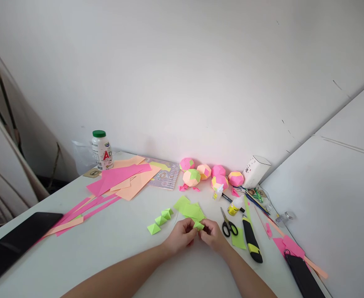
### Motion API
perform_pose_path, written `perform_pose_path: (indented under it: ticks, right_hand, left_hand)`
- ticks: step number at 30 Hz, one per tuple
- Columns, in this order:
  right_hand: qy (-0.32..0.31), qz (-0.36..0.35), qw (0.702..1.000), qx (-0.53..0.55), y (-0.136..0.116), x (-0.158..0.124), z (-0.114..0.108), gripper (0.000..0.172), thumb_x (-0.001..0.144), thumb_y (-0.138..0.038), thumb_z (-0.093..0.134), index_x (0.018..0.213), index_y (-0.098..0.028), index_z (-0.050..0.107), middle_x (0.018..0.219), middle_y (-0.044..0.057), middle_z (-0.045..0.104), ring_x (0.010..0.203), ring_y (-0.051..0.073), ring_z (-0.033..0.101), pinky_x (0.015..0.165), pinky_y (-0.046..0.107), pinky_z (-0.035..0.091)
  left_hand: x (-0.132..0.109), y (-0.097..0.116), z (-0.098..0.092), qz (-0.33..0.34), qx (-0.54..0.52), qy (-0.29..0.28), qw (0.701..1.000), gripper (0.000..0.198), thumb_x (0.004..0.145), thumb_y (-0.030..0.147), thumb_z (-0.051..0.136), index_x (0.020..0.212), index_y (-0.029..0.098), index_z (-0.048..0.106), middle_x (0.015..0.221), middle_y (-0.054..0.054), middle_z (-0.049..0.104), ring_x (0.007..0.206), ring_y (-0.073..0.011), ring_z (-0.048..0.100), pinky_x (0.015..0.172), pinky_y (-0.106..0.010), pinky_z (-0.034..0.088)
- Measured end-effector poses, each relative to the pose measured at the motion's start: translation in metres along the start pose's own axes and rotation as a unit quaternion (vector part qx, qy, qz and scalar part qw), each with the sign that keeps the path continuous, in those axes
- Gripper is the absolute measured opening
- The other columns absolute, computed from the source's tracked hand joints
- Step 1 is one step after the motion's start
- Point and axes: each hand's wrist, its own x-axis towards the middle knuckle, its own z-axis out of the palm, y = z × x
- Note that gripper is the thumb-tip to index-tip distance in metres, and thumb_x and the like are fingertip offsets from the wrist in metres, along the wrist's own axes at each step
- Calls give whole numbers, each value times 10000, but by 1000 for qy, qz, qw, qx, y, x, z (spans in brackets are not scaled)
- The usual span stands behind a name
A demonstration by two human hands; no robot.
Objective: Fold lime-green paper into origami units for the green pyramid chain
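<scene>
**A:** What lies at the far left?

**B:** A dark tablet [14,244] at the table's edge, then loose pink and orange strips [82,211]. Behind them stands a white bottle [102,151] with a green cap. Its label shows a large red "A" and a dark letter beside it; the smaller print is too small to read.

**A:** And next to it?

**B:** Pink and orange sheets [122,178] in a loose stack, and a printed booklet [165,178] whose writing I cannot make out. Nearer the person, a row of green folded units [160,220] lies just left of some flat green sheets [189,209].

**A:** The hands?

**B:** The left hand [180,236] and right hand [213,236] meet just in front of those sheets. The fingers of both pinch one small green folded piece [198,225] just above the table.

**A:** Further right?

**B:** Paper balls [209,174] in pink, orange and green sit by the wall. There are also black-handled scissors [228,225], a small yellow glue bottle [234,205], a black and yellow utility knife [251,242], and a white box [256,170] with dark print I cannot read. A dark phone [302,275] lies at the right edge.

**A:** The surface, the room?

**B:** A white table [107,256] pushed into a corner of plain white wall [182,82], which shows a few dark scuffs on the right.
</scene>
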Motion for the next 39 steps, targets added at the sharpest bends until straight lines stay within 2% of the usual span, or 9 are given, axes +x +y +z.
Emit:
perform_pose_path:
  ticks: [6,11,16,21,25,29,33,39]
  right_hand:
    - [-10,-22,999,-21,3,0,-2,20,653,-180,512,650,-164,522,564,-36,403,523,101,339,484,212,271]
    - [-10,-24,1000,-8,3,0,-2,21,650,-170,510,636,-166,526,571,-32,427,524,103,366,489,214,286]
    - [-13,9,999,34,5,0,-1,15,645,-175,510,632,-171,514,534,-40,432,496,101,379,482,217,287]
    - [14,4,998,54,9,0,-4,84,662,-187,525,592,-179,480,544,-23,475,508,111,411,491,225,313]
    - [10,8,995,95,7,0,-3,94,733,-254,554,721,-186,490,594,-24,501,539,117,458,525,231,358]
    - [-18,3,995,97,5,0,-1,189,741,-330,602,820,-189,503,662,-26,487,576,112,460,549,228,372]
    - [-34,-4,999,41,7,1,-3,206,769,-347,582,694,-163,529,613,-29,437,552,102,403,526,223,327]
    - [-25,-5,998,65,5,2,-4,203,722,-304,615,613,-153,536,595,-23,462,543,99,402,513,219,312]
  left_hand:
    - [-1,2,0,2,7,-15,1000,236,691,318,572,645,205,370,477,82,411,434,-86,416,423,-214,290]
    - [-1,2,-1,-2,0,-16,1000,237,688,315,567,637,207,362,460,86,406,422,-85,417,420,-213,288]
    - [0,0,0,-3,-21,-4,1000,238,670,288,574,620,209,354,430,89,415,397,-86,423,409,-212,298]
    - [3,2,-3,-1,-71,32,997,258,692,287,528,615,228,289,391,89,449,362,-91,407,401,-218,310]
    - [3,5,-4,-1,-86,28,996,294,698,322,536,613,231,269,392,89,467,355,-90,407,397,-218,317]
    - [1,3,-2,0,-57,7,998,245,708,338,550,640,218,347,401,89,452,366,-89,415,396,-216,316]
    - [1,0,-2,1,-35,-2,999,198,706,308,551,656,204,391,433,87,441,389,-88,432,399,-213,325]
    - [2,0,-2,-1,-27,-6,1000,143,675,219,528,636,196,392,433,85,458,380,-82,439,391,-205,327]
